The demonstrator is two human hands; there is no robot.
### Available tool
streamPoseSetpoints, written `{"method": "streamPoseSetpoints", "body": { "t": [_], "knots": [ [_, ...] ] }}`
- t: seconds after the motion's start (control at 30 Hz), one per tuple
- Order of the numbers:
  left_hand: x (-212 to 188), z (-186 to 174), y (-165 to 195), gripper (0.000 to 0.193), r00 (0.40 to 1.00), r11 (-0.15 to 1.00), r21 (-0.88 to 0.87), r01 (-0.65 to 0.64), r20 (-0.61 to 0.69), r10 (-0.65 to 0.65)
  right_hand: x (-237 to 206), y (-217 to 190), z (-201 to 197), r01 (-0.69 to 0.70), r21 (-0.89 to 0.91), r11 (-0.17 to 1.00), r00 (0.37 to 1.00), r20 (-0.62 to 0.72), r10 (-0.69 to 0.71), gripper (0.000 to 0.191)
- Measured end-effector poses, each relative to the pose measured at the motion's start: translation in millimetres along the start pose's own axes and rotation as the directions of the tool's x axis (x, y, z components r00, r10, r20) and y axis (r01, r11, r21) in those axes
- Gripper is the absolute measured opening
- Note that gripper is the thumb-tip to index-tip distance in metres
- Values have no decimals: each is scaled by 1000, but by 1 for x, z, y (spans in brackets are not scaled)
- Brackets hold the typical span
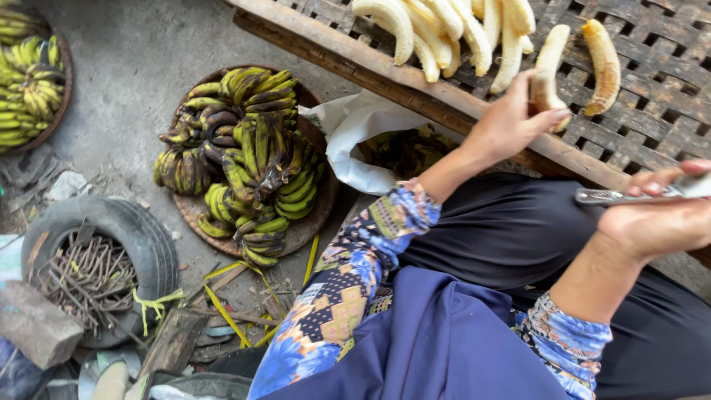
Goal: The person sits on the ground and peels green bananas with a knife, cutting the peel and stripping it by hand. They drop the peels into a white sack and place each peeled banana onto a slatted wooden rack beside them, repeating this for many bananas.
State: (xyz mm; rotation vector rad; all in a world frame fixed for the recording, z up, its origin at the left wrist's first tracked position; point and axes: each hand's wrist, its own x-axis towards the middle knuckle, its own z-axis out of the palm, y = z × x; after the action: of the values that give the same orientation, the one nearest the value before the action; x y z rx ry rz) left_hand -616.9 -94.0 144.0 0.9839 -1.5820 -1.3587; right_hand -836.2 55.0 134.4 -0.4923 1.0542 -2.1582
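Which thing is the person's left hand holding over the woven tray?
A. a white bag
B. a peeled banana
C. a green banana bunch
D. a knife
B: the left hand grips a peeled banana at the woven tray; the right hand holds the knife.

Pale cream peeled bananas lie above green-yellow, black-streaked bunches; the sleeves are blue with orange patchwork print.

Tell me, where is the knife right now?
The knife sits at the right edge of the head view, held in the person's right hand above the dark-clothed lap, just below the woven rack of peeled bananas.
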Motion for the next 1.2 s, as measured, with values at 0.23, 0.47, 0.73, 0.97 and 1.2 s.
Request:
{"method": "streamPoseSetpoints", "body": {
  "t": [0.23,0.47,0.73,0.97,1.2],
  "knots": [
    [-71,-47,15,62,987,998,-23,-55,-151,50,47,45,-87,-75,58,995,996,59,72,29],
    [-156,-248,-74,25,595,886,440,143,-754,278,50,69,-85,-177,119,977,975,160,157,32],
    [-183,-432,-143,40,531,533,394,749,-838,-127,41,93,-77,-209,32,977,961,190,200,31],
    [-145,-399,-161,49,807,-22,821,570,-565,-171,37,110,-79,-227,22,974,964,147,222,32],
    [-135,-414,-169,51,733,-43,762,646,-635,-245,29,108,-66,-180,-11,984,976,122,180,30]
  ]
}}
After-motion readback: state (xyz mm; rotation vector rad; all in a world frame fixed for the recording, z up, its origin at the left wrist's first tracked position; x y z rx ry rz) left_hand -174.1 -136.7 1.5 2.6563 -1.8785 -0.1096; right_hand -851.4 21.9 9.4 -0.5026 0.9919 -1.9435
